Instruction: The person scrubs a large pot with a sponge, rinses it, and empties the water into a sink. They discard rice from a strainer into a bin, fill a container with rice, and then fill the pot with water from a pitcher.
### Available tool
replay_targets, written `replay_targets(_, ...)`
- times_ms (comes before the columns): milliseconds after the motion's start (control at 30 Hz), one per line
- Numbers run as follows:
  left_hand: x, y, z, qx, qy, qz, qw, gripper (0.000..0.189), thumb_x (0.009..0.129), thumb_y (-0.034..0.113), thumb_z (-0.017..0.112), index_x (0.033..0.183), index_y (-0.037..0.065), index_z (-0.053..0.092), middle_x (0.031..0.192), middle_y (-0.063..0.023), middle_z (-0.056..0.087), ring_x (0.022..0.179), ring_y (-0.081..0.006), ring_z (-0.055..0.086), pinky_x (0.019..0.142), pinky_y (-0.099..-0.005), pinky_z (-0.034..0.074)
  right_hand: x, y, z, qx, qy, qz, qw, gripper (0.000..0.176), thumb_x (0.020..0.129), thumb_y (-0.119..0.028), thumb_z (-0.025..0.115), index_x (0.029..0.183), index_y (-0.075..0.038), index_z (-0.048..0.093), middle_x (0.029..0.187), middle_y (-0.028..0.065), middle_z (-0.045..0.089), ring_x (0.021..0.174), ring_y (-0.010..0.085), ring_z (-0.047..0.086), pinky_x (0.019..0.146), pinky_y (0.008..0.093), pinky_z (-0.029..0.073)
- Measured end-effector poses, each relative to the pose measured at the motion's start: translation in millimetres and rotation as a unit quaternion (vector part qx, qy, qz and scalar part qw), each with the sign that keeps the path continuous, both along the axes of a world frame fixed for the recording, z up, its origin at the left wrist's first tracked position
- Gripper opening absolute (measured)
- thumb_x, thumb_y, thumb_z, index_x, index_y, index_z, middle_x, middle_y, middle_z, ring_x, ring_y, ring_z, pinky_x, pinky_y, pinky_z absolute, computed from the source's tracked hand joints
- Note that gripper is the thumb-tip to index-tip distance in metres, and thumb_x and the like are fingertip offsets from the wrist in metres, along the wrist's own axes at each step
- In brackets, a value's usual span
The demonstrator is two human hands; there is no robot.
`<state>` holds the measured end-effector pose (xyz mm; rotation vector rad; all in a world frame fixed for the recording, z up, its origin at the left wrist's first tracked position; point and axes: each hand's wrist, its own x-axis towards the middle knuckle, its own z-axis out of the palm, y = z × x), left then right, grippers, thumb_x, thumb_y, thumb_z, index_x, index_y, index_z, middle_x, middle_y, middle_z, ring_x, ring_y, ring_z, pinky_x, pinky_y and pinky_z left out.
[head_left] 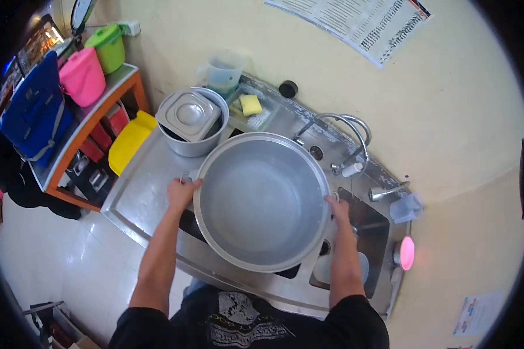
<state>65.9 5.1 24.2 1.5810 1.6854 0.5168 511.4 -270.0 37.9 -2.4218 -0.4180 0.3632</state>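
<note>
A large round metal pot, wide and bare inside, is held level over the steel sink unit. My left hand is closed around the handle on its left side. On the opposite side my right hand grips the other handle, thumb near the rim. The pot hides much of the sink beneath it. Behind my left hand stands a smaller metal pot with a square metal lid lying tilted in it. Beside my right forearm is a sink basin with a pale bowl inside.
Faucets curve over the back of the sink unit. A yellow sponge and a clear pitcher sit at the back. Right of the basin are a plastic cup and a pink-topped container. An orange-edged shelf holds bins at left.
</note>
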Motion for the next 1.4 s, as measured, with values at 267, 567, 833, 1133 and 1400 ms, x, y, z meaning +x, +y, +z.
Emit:
replay_targets(267,-24,-27,50,-0.022,-0.090,0.015,0.996,0.069,0.067,0.053,0.076,0.092,-0.010,0.060,0.081,-0.0198,0.065,0.078,-0.0273,0.064,0.071,-0.0348,0.049,-30,-14,153,-0.004,-0.067,0.075,0.995,0.059,0.068,-0.046,0.076,0.087,0.009,0.065,0.076,0.0148,0.066,0.068,0.0180,0.063,0.064,0.0326,0.049)
replay_targets(567,-35,-61,97,-0.169,-0.246,-0.066,0.952,0.055,0.092,0.044,0.052,0.103,-0.009,0.060,0.088,-0.0147,0.063,0.080,-0.0176,0.059,0.071,-0.0279,0.046,-83,-24,308,-0.074,-0.173,0.081,0.979,0.067,0.073,-0.041,0.074,0.114,0.010,0.059,0.101,0.0203,0.066,0.083,0.0211,0.066,0.070,0.0329,0.051)
replay_targets(833,-23,-93,39,-0.268,-0.172,-0.256,0.913,0.068,0.096,0.051,0.027,0.114,-0.008,0.056,0.110,-0.0287,0.059,0.108,-0.0429,0.054,0.093,-0.0459,0.040,-141,31,420,-0.371,-0.130,0.061,0.918,0.057,0.080,-0.045,0.064,0.102,0.007,0.066,0.099,0.0181,0.067,0.081,0.0202,0.065,0.052,0.0349,0.051)
replay_targets(1133,9,-144,33,-0.418,-0.156,-0.285,0.848,0.072,0.093,0.054,0.028,0.127,-0.008,0.042,0.118,-0.0315,0.054,0.115,-0.0434,0.049,0.099,-0.0449,0.037,-180,89,445,-0.504,-0.190,0.033,0.842,0.038,0.081,-0.035,0.061,0.070,0.001,0.064,0.055,0.0019,0.048,0.041,0.0108,0.038,0.035,0.0319,0.028)
replay_targets(1400,22,-156,13,-0.451,-0.202,-0.270,0.826,0.074,0.092,0.055,0.026,0.122,-0.010,0.044,0.116,-0.0342,0.053,0.113,-0.0448,0.050,0.098,-0.0457,0.038,-177,140,453,-0.544,-0.207,0.044,0.812,0.037,0.082,-0.032,0.062,0.069,0.003,0.063,0.054,0.0027,0.049,0.044,0.0116,0.040,0.039,0.0339,0.032)
